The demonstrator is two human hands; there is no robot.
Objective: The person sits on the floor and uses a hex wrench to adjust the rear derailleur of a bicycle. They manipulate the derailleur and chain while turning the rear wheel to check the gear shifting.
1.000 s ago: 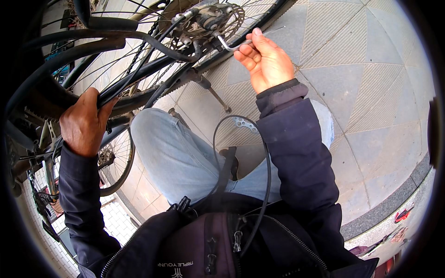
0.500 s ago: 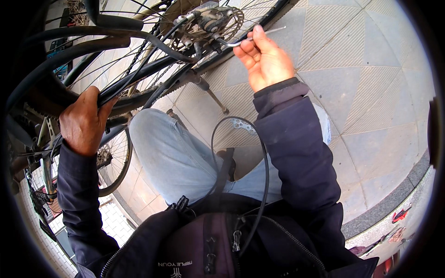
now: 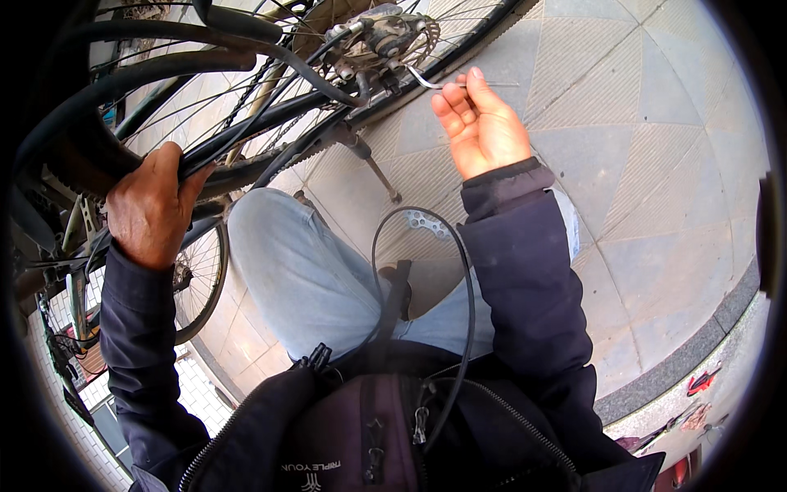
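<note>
My right hand (image 3: pixel 492 135) pinches a thin silver hex key (image 3: pixel 425 81) between thumb and fingertips. Its bent end reaches the brake caliper (image 3: pixel 373 84) beside the wheel hub, and its straight end sticks out past my thumb. Whether the tip sits in a bolt is too small to tell. At the left, my left hand (image 3: pixel 152 209) is wrapped round a black frame tube (image 3: pixel 234 139) of the bicycle. A disc brake rotor (image 3: pixel 428 37) and spokes show behind the hub.
A kickstand (image 3: pixel 379 176) points down onto the paving tiles (image 3: pixel 656 197). My bent knee (image 3: pixel 275 254) is close under the bicycle. A black cable (image 3: pixel 470 328) loops up in front of my jacket. Another bicycle wheel (image 3: pixel 217 287) stands at the left.
My right hand has moved slightly down and right with the hex key, which has turned a little. My left hand keeps its grip on the tube.
</note>
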